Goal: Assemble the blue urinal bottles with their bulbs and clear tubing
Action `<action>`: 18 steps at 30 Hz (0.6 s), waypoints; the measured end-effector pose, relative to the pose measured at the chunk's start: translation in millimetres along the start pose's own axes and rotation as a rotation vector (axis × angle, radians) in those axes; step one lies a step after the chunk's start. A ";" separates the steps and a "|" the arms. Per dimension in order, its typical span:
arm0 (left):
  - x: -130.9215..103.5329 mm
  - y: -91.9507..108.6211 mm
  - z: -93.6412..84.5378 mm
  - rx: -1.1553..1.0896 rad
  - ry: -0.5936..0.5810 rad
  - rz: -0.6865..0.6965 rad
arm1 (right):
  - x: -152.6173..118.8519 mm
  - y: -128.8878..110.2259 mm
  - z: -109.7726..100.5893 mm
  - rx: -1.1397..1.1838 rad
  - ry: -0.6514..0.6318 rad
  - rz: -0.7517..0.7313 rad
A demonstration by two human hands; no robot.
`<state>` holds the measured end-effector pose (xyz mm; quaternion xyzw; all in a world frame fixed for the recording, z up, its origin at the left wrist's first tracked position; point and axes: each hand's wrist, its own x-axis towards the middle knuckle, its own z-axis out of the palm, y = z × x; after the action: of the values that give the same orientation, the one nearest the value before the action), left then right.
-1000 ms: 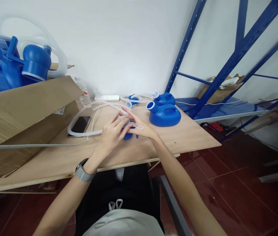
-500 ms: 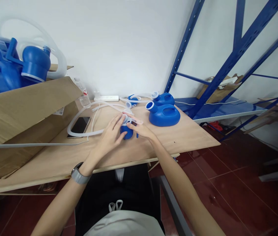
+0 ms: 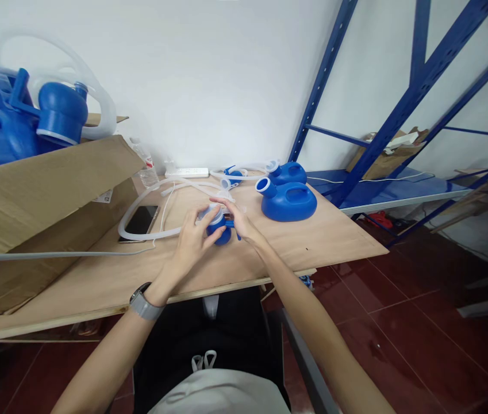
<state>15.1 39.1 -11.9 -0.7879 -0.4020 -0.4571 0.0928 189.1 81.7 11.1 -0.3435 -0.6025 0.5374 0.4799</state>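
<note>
A small blue container (image 3: pixel 222 237) with a whitish translucent lid stands on the wooden table, between my two hands. My left hand (image 3: pixel 192 237) is wrapped round its left side, thumb at the front and fingers by the lid. Against its right side, near a blue side piece, rests my right hand (image 3: pixel 242 221), its fingers stretched out beyond the lid. A translucent hose (image 3: pixel 153 236) curves away to the left behind my left hand. Right of my hands sits a blue jug (image 3: pixel 289 202) with a wide white-rimmed mouth, and a second blue jug (image 3: pixel 292 172) is behind it.
An open cardboard box (image 3: pixel 54 184) of blue containers fills the left side. A phone (image 3: pixel 140 222), a plastic bottle (image 3: pixel 149 171), a power strip (image 3: pixel 187 172) and another small blue container (image 3: pixel 235 176) lie farther back. A blue metal rack (image 3: pixel 381 126) rises at the right.
The clear strip by my right hand is no longer across the lid. My right hand has shifted slightly left and its fingers have straightened; my left hand has moved a little right.
</note>
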 end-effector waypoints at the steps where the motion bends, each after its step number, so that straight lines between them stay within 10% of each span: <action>1: -0.2 1.2 0.7 0.014 0.005 0.008 | 0.8 -0.4 -0.1 0.008 0.010 0.001; 18: 18.7 8.2 -13.4 0.002 -0.025 -0.138 | -15.4 14.0 -19.1 0.122 0.180 0.071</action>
<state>17.2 37.0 12.3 -0.7638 -0.4570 -0.4522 0.0566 210.5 76.1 -6.6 -0.3814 -0.5105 0.5567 0.5330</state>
